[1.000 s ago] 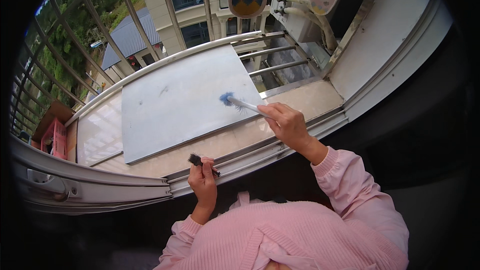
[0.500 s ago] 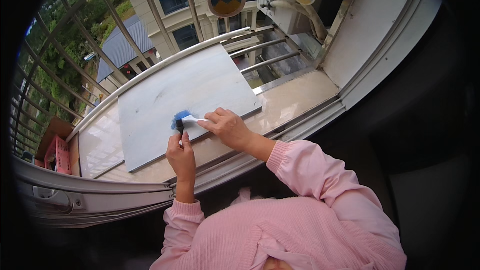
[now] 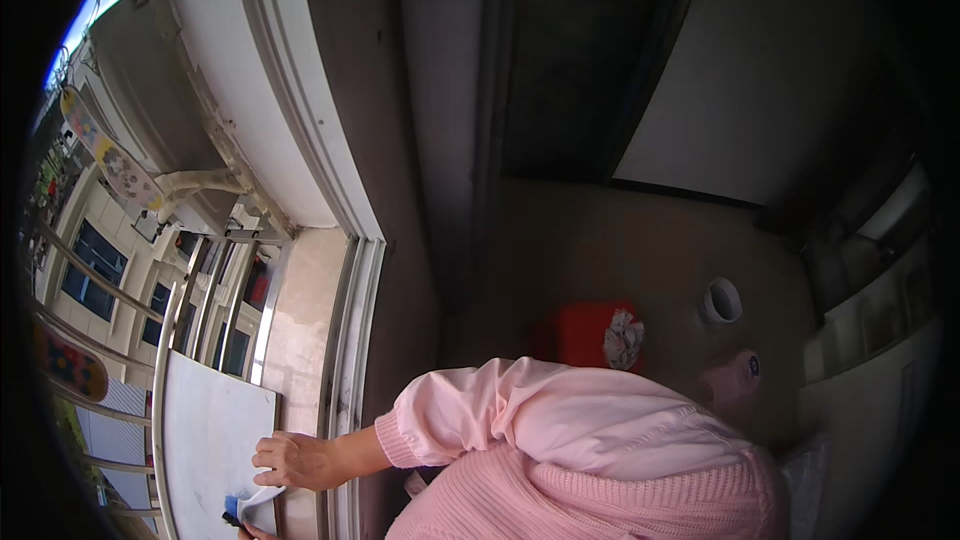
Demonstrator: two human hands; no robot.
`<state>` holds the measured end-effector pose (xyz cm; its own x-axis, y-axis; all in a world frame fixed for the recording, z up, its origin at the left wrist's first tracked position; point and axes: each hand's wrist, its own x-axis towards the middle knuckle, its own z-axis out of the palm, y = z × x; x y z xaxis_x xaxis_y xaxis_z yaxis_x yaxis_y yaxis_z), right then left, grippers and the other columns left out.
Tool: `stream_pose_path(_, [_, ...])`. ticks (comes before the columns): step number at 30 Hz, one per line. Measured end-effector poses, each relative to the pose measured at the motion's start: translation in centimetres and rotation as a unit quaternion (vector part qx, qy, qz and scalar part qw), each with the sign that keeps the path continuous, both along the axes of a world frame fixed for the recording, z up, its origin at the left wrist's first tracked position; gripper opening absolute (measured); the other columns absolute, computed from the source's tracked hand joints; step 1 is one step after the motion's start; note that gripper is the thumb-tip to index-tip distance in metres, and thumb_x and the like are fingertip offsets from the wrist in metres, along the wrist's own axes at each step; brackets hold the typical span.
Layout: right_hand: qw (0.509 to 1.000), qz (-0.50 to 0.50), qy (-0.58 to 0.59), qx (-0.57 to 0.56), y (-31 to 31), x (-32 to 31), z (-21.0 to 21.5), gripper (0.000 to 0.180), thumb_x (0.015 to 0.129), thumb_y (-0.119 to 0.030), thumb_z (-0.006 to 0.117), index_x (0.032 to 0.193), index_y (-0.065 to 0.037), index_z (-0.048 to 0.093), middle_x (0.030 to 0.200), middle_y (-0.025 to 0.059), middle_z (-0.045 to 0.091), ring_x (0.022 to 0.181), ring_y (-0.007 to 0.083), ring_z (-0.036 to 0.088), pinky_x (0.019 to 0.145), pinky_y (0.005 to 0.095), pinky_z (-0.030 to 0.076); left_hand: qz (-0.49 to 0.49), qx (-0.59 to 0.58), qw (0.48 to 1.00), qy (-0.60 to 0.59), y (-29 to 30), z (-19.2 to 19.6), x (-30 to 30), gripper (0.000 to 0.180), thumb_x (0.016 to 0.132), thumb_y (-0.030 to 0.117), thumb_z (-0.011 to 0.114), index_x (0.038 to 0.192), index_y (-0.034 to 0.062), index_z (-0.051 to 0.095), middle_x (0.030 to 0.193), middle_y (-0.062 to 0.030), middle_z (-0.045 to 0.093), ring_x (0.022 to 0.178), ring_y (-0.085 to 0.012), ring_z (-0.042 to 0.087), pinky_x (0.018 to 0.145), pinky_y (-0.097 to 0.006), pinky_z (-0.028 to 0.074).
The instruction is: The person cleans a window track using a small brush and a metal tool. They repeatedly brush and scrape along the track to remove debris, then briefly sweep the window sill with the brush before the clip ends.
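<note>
My right hand reaches over a pale grey-white board at the lower left, fingers closed on a white-handled brush. Blue bristles show at the brush's far end, close above the board. Only a little of my left hand shows at the bottom edge of the picture. It pinches a small black-handled tool whose tip touches or nearly touches the blue bristles. The rest of that hand is cut off.
A window frame and tiled sill run beside the board, with metal bars beyond. On the dim floor to the right stand a red bin-like object with crumpled paper, a white pot and a pink container.
The view has swung to the right, into the dark room. The board and both hands now sit at the lower left, and my left hand is mostly out of the picture. Both tools stay held.
</note>
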<state>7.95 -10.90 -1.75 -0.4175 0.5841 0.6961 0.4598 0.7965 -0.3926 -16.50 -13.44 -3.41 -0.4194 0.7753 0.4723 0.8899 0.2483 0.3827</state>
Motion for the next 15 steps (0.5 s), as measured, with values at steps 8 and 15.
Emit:
stream_pose_path(8, [0.982,-0.148,0.097,-0.07,-9.9,17.7,-2.0,0.032,0.078,0.0,0.061,0.11,0.001,0.061,0.108,0.0166,0.06,0.1,0.0315,0.058,0.084,0.0411,0.05,0.041,-0.052,0.983,0.17,1.1,-2.4,-2.7,0.032,0.095,0.034,0.053,0.097,0.0049,0.069,0.09,-0.015,0.068,0.074,-0.0313,0.066,0.06,-0.04,0.052])
stream_pose_path(15, [0.848,-0.395,0.102,-0.339,-26.7,32.3,-11.3,0.042,0.078,0.002,0.065,0.119,-0.004,0.06,0.112,0.0119,0.061,0.105,0.0291,0.057,0.093,0.0381,0.047,0.039,-0.018,0.963,0.265,0.6,0.2,1.0,0.028,0.096,0.028,0.054,0.103,0.0039,0.066,0.095,-0.0129,0.067,0.078,-0.0276,0.066,0.064,-0.037,0.053])
